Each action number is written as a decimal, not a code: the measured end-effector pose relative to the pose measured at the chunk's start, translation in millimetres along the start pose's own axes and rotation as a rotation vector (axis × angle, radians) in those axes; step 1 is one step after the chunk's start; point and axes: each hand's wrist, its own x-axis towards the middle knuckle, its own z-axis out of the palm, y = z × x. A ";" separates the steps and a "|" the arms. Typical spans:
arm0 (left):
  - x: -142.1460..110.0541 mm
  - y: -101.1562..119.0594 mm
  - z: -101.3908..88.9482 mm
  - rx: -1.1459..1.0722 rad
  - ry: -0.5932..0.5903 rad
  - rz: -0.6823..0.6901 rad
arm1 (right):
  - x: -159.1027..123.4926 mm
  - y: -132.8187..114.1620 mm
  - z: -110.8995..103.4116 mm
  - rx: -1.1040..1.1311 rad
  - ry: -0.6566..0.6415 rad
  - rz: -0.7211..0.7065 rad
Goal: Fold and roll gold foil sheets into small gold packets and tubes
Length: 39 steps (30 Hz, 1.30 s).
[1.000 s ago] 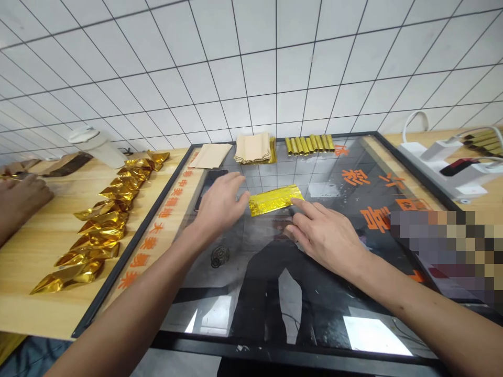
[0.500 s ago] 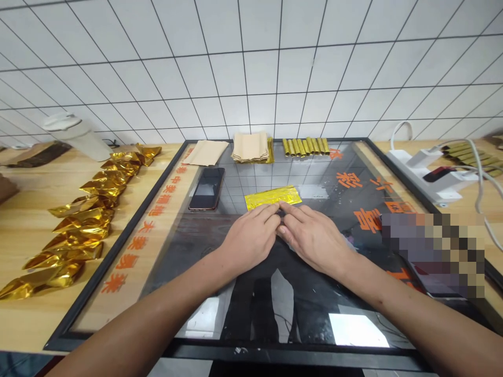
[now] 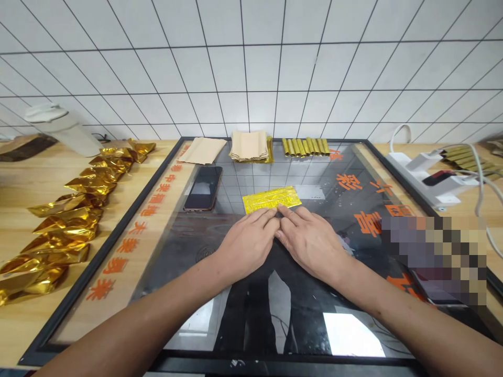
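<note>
A sheet of shiny gold foil paper (image 3: 272, 197) lies on the dark glass top, its near edge hidden under my fingers. My left hand (image 3: 250, 238) is closed at that edge, fingers bent together. Beside it, my right hand (image 3: 310, 238) is closed the same way, with the thumb tucked below. The two hands meet at the fingertips. Whatever lies beneath the fingers cannot be seen.
Behind the sheet are a brown paper piece (image 3: 203, 150), a paper stack (image 3: 249, 145) and several gold rolls (image 3: 305, 147). A phone (image 3: 203, 188) lies left. Gold foil packets (image 3: 66, 230), a white cup (image 3: 65, 128) and a power strip (image 3: 426, 173) flank the black frame (image 3: 129, 214).
My hands have moved slightly toward me, and a little more of the foil paper shows. The camera view has shifted slightly.
</note>
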 end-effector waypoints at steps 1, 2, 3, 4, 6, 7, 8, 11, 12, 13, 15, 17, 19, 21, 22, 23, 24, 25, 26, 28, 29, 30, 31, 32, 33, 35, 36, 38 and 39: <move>0.1 0.2 -0.2 0.003 -0.008 -0.001 | 0.3 0.2 -0.9 -0.014 -0.014 0.006; 0.1 0.4 -0.5 0.005 -0.017 -0.003 | 0.3 0.6 -1.8 -0.030 -0.028 0.013; 0.1 0.6 -0.6 0.006 -0.025 -0.007 | 0.1 1.4 -2.7 -0.045 -0.041 0.021; 0.0 0.7 -0.7 0.007 -0.033 -0.012 | -0.6 2.4 -3.4 -0.059 -0.053 0.030; -0.3 0.8 -0.6 0.011 -0.039 -0.014 | -2.8 5.0 -4.6 -0.081 -0.070 0.047; -0.4 0.7 -0.5 0.015 -0.038 -0.012 | -4.2 6.3 -5.1 -0.091 -0.076 0.057; -0.5 0.7 -0.4 0.018 -0.035 -0.009 | -5.6 7.7 -5.7 -0.102 -0.080 0.068; -0.4 0.7 -0.9 0.023 -0.034 0.001 | -8.8 10.9 -8.5 -0.138 -0.092 0.113; -0.2 0.9 -1.4 0.022 -0.038 0.001 | -9.4 11.7 -9.8 -0.149 -0.096 0.131; 0.1 1.1 -2.0 0.020 -0.043 0.000 | -9.9 12.4 -11.3 -0.157 -0.098 0.149; 0.5 1.7 -3.2 0.019 -0.050 -0.002 | -10.5 13.5 -14.1 -0.163 -0.098 0.181; 0.9 2.4 -3.7 0.020 -0.050 -0.007 | -10.9 14.6 -15.5 -0.163 -0.088 0.202; 1.1 2.9 -3.4 0.020 -0.047 -0.010 | -11.2 15.5 -14.3 -0.163 -0.052 0.190; 1.2 3.1 -2.6 0.017 -0.039 -0.014 | -11.0 15.6 -10.8 -0.149 -0.007 0.137; 1.3 3.2 -2.2 0.016 -0.035 -0.015 | -10.5 15.3 -8.6 -0.130 0.011 0.100; 1.3 3.3 -2.0 0.014 -0.032 -0.014 | -9.8 14.7 -6.4 -0.105 0.020 0.062; 1.4 3.5 -1.9 0.012 -0.031 -0.014 | -8.9 13.9 -4.3 -0.077 0.022 0.029; 1.5 3.6 -2.1 0.010 -0.032 -0.014 | -7.8 13.0 -2.5 -0.052 0.020 0.004; 1.6 3.8 -2.3 0.010 -0.036 -0.015 | -6.7 12.2 -1.1 -0.034 0.016 -0.013; 1.8 4.2 -2.9 0.011 -0.046 -0.017 | -4.6 11.0 0.6 -0.016 0.002 -0.026; 1.8 4.3 -3.1 0.014 -0.048 -0.019 | -3.8 10.7 1.1 -0.012 -0.007 -0.028; 1.9 4.2 -3.1 0.017 -0.051 -0.018 | -3.2 10.6 1.3 -0.010 -0.015 -0.030; 1.9 4.1 -3.0 0.019 -0.052 -0.016 | -2.8 10.6 1.4 -0.010 -0.022 -0.032; 2.0 3.8 -2.7 0.020 -0.052 -0.011 | -2.5 10.5 1.4 -0.011 -0.029 -0.033; 2.0 3.4 -2.4 0.021 -0.052 -0.005 | -2.3 10.4 1.3 -0.014 -0.035 -0.034; 2.1 2.6 -1.9 0.024 -0.049 0.008 | -2.1 9.7 0.8 -0.020 -0.041 -0.034; 2.2 2.3 -1.8 0.026 -0.049 0.012 | -1.9 9.2 0.4 -0.024 -0.044 -0.034; 2.3 2.2 -2.4 0.032 -0.045 0.013 | -1.6 7.8 -0.4 -0.031 -0.051 -0.032; 2.4 2.5 -3.0 0.035 -0.043 0.011 | -1.4 7.2 -0.6 -0.035 -0.053 -0.030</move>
